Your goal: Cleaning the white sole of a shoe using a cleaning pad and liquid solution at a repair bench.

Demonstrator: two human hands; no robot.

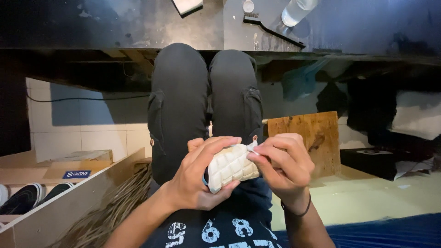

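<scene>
We see small cream quilted pouch (229, 166) held over lap, above black trousers (202, 101). Left hand (195, 177) grasps pouch body; right hand (282, 167) pinches white pull at its top corner. We judge opening just begun: pouch looks mostly shut, contents hidden. Wooden board (310, 138) leans nearby; clear bottle (296, 11) on dark table (115, 23).
</scene>
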